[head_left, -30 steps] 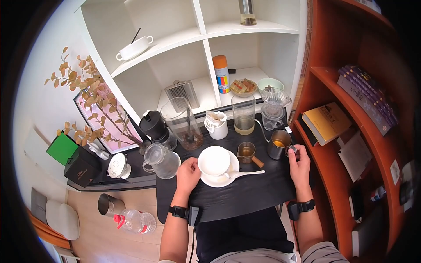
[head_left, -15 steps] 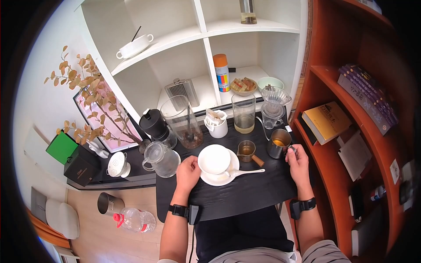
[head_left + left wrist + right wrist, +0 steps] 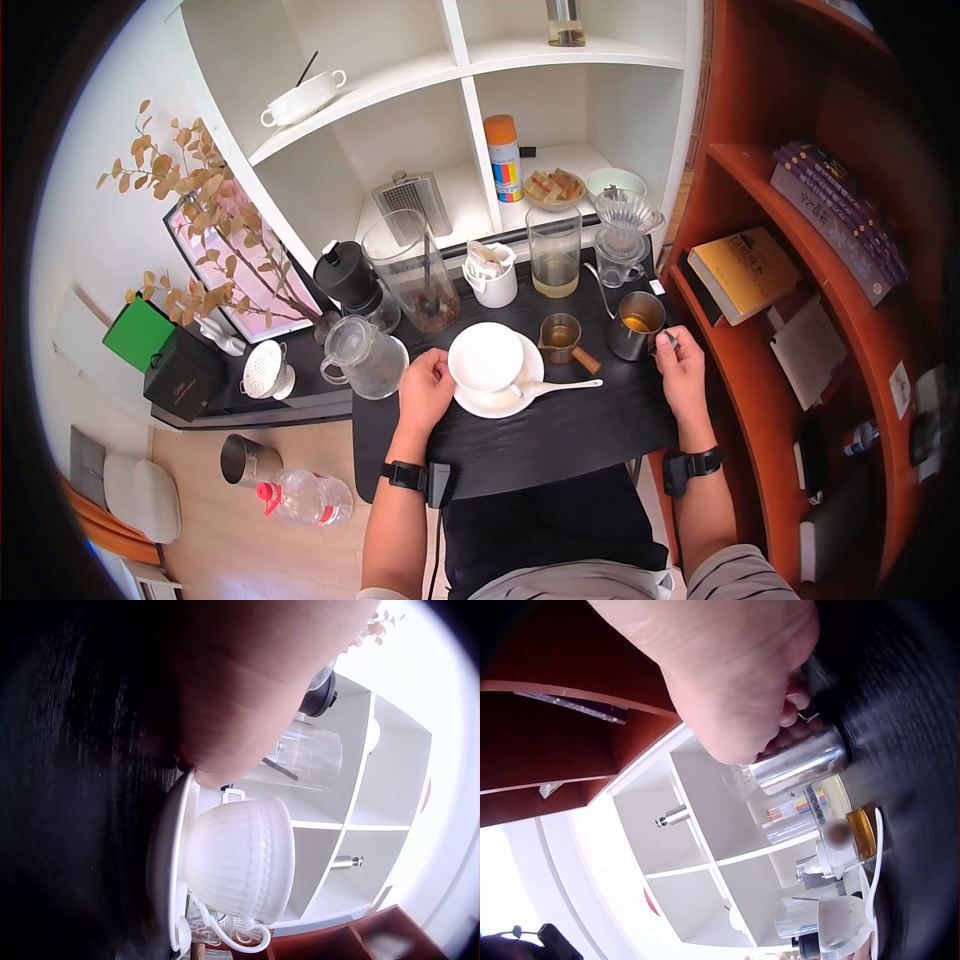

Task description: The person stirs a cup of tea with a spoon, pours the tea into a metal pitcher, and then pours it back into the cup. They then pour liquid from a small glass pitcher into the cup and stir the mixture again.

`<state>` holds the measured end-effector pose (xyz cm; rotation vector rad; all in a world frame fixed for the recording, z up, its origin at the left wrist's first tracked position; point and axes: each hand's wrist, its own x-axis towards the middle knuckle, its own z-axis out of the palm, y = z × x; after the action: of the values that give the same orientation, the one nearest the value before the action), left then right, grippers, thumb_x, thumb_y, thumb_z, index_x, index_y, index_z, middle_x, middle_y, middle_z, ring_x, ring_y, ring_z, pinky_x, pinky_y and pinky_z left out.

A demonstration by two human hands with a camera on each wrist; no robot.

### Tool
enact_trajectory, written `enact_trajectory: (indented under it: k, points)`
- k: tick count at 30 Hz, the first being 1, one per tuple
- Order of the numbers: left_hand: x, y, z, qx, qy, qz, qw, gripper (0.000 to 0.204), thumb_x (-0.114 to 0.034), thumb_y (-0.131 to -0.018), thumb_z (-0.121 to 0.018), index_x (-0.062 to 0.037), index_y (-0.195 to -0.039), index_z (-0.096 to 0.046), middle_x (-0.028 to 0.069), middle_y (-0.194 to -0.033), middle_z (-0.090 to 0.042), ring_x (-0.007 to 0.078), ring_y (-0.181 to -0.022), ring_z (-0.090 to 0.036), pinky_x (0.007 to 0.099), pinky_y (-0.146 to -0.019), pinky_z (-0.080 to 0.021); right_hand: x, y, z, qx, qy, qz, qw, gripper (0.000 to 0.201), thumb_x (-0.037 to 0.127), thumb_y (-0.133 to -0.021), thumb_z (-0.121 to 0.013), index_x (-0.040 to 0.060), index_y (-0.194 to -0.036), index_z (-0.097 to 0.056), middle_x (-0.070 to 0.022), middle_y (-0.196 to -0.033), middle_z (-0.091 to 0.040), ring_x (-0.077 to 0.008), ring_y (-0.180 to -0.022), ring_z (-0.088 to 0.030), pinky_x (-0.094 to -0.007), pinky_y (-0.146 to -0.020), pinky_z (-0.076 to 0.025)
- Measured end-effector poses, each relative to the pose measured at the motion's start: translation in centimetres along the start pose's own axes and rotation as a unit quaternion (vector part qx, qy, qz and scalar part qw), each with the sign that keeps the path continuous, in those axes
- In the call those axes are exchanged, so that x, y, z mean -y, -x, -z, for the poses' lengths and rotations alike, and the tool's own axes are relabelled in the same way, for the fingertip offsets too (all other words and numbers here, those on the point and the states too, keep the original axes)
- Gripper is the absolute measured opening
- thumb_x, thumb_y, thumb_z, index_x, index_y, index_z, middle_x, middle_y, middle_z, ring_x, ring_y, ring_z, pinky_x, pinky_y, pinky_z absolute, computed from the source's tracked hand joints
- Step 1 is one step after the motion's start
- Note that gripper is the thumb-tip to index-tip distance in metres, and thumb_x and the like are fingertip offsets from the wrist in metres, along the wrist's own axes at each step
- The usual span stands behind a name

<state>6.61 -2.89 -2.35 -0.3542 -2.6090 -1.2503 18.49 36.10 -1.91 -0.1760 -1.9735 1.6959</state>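
Note:
My left hand (image 3: 426, 388) pinches the near-left rim of a white saucer (image 3: 497, 409), the thumb lying on its edge in the left wrist view. On that saucer stands a white ribbed cup (image 3: 238, 859), its handle turned toward the front right. A white spoon (image 3: 566, 386) lies across the saucer's right side, its handle reaching over the table. At the right, my right hand (image 3: 682, 375) grips the handle of a steel gooseneck kettle (image 3: 630, 342), which stands lidless with amber liquid inside. Between cup and kettle sits a small glass pot (image 3: 559, 335) with a wooden handle and brown liquid.
Along the back of the black table (image 3: 560, 450) stand a tall glass jar (image 3: 412, 265), a white mug (image 3: 492, 284), a glass cylinder (image 3: 555, 255) and a glass dripper (image 3: 625, 225). A lidded glass pitcher (image 3: 365, 358) is left of my left hand. A wooden bookshelf (image 3: 740, 390) borders the right.
The head view has tilted slightly, so the table sits a little higher in it. Both hands keep their holds, and the cup, saucer and kettle stay in place.

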Motion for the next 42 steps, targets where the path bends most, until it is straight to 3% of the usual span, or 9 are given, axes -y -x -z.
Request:
enact_trajectory:
  k: [4,11,17,25,37,42]
  points:
    - [-0.2,0.0,0.0,0.000,0.002,0.001,1.000,0.013,-0.008,-0.091,-0.063,-0.0031,-0.096,-0.074,0.0117,-0.073,-0.067,0.0241,-0.063,-0.064,0.0375,-0.062,-0.050,0.0,0.0,0.2,-0.017,0.010,-0.013,1.000,0.025,0.021,-0.110,-0.066,0.0037,-0.092,-0.062,0.0046,-0.079,-0.054,-0.0053,-0.074,-0.047,-0.0248,-0.068,-0.041]
    - [0.0,0.0,0.0,0.000,0.002,-0.005,1.000,0.012,-0.007,-0.091,-0.063,-0.0029,-0.096,-0.074,0.0112,-0.074,-0.067,0.0225,-0.063,-0.064,0.0370,-0.062,-0.050,0.0,0.1,0.3,-0.037,0.018,-0.013,0.999,0.025,0.021,-0.110,-0.066,0.0036,-0.092,-0.063,0.0044,-0.079,-0.055,-0.0054,-0.074,-0.048,-0.0249,-0.068,-0.041]
    - [-0.2,0.0,0.1,0.001,0.001,-0.002,1.000,0.011,-0.007,-0.090,-0.065,-0.0031,-0.096,-0.074,0.0110,-0.074,-0.067,0.0222,-0.062,-0.064,0.0366,-0.062,-0.051,-0.1,0.1,0.5,-0.033,-0.015,-0.018,0.999,0.026,0.022,-0.110,-0.065,0.0054,-0.090,-0.063,0.0061,-0.077,-0.054,-0.0034,-0.071,-0.047,-0.0233,-0.064,-0.038]
    - [-0.3,0.0,0.2,-0.003,0.001,-0.003,1.000,0.011,-0.008,-0.091,-0.065,-0.0031,-0.096,-0.074,0.0114,-0.074,-0.067,0.0231,-0.062,-0.063,0.0373,-0.061,-0.050,0.8,0.0,0.3,0.022,-0.104,-0.059,0.993,0.027,0.024,-0.112,-0.061,0.0097,-0.090,-0.061,0.0100,-0.066,-0.041,-0.0010,-0.057,-0.033,-0.0218,-0.053,-0.025]
    - [-0.8,0.0,0.6,-0.002,-0.003,0.002,1.000,0.017,-0.020,-0.092,-0.073,-0.0039,-0.095,-0.074,0.0099,-0.078,-0.070,0.0260,-0.066,-0.066,0.0388,-0.064,-0.051,1.1,-0.2,0.2,0.036,-0.106,-0.068,0.991,0.030,0.024,-0.114,-0.058,0.0100,-0.088,-0.058,0.0080,-0.065,-0.041,-0.0026,-0.057,-0.034,-0.0223,-0.054,-0.028]
    - [-1.5,0.0,1.0,0.006,0.006,0.016,1.000,0.017,-0.021,-0.093,-0.074,-0.0041,-0.095,-0.075,0.0100,-0.080,-0.071,0.0265,-0.067,-0.067,0.0393,-0.064,-0.051,0.6,-0.1,0.5,0.008,-0.156,-0.060,0.986,0.032,0.023,-0.114,-0.058,0.0096,-0.085,-0.054,-0.0004,-0.074,-0.055,-0.0046,-0.058,-0.037,-0.0234,-0.056,-0.031]
